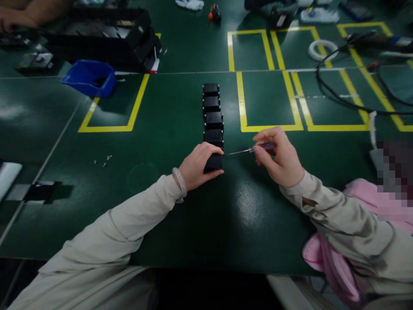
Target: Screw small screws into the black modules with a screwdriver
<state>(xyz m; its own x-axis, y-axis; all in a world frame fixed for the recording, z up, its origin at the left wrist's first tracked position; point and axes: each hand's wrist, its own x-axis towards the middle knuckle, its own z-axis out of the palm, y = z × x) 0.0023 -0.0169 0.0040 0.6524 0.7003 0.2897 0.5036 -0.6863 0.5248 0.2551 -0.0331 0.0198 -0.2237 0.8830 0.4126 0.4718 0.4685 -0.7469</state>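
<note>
My left hand [200,164] is wrapped round the nearest black block [213,162], thumb on its near side and fingers over its far side. In my right hand [278,157] is a screwdriver [263,147] with a dark purplish handle. Its thin shaft points left, and the tip meets the right side of the held block, close to my left fingertips. Beyond that block, several similar black blocks [213,118] stand in a row leading away from me, with small shiny screws on their left and right sides.
A few loose screws [105,161] lie at left. Farther back are a blue bin [90,78] and a large black housing [106,43], with another person's hand [19,19] beside it. Yellow tape [271,128] marks the green table. A white tape roll [322,50] and black cable [335,92] lie right.
</note>
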